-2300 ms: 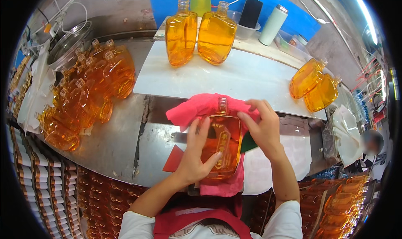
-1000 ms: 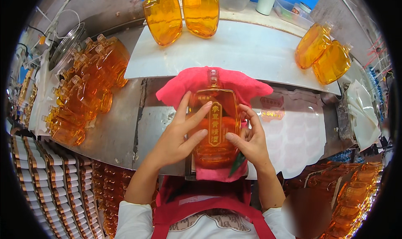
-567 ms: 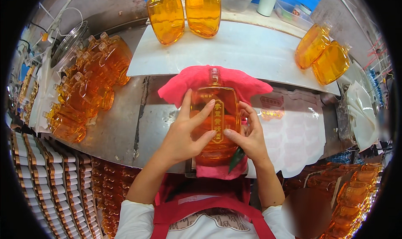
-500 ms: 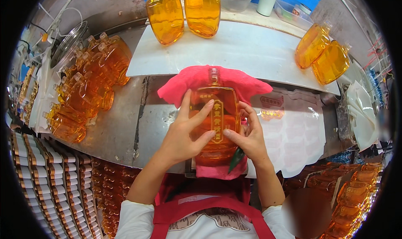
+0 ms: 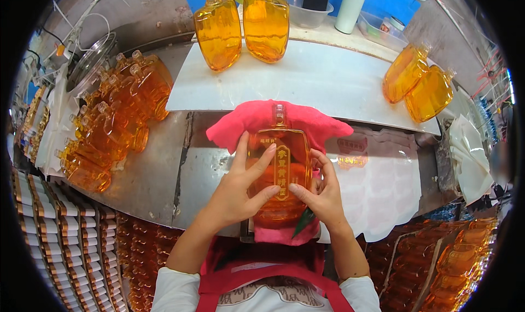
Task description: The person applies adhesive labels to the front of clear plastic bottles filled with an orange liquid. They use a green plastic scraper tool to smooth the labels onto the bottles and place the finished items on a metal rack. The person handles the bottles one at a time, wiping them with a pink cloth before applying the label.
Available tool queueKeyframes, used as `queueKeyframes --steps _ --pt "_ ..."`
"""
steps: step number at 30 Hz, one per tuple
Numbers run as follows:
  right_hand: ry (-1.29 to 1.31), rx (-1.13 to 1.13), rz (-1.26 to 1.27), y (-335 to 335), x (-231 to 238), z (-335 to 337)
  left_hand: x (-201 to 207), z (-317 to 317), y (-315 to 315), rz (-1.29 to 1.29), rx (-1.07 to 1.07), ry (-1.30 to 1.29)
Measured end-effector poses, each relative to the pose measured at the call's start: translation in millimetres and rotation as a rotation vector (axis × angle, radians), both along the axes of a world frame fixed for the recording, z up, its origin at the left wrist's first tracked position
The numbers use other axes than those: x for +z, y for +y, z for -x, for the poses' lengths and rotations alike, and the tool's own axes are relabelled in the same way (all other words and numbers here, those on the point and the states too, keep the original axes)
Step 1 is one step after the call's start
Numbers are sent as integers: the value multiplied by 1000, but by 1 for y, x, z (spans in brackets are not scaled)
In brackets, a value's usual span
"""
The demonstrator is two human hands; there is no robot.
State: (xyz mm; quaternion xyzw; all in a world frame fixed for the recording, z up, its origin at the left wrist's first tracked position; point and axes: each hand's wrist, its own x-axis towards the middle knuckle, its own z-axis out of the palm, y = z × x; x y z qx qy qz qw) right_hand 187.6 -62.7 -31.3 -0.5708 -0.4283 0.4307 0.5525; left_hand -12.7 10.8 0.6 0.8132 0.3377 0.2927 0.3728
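A flat-sided glass bottle [image 5: 295,148] of amber colour lies face up in front of me, its neck pointing away. Gold lettering and a narrow gold-framed panel [image 5: 281,172] mark its face. A bright pink cloth [image 5: 235,120] is under it. My left hand [image 5: 227,191] rests on the bottle's left side with fingers spread, the index finger and thumb on the face near the panel. My right hand [image 5: 326,197] is closed around the right edge, thumb by the panel's lower end. Beneath that hand a dark green pointed piece [image 5: 304,223] sticks out; its other end is hidden.
A white board [image 5: 328,82] crosses behind, with two amber bottles [image 5: 217,33] at the back and two leaning together [image 5: 429,96] at the right. More bottles [image 5: 120,104] cluster at left. A transfer sheet [image 5: 377,191] lies right. Racked white pieces [image 5: 46,224] stand lower left.
The whole scene sits slightly lower in the picture, as the view has tilted up a little. Both hands keep nearly the same hold and place on the bottle.
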Motion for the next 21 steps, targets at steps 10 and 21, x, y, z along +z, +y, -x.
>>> queueKeyframes --steps 10,21 --pt "55 -23 10 2 -2 4 -1 1 4 6 21 34" --pt "640 -125 407 -9 -16 -55 -9 3 5 -88 24 12"
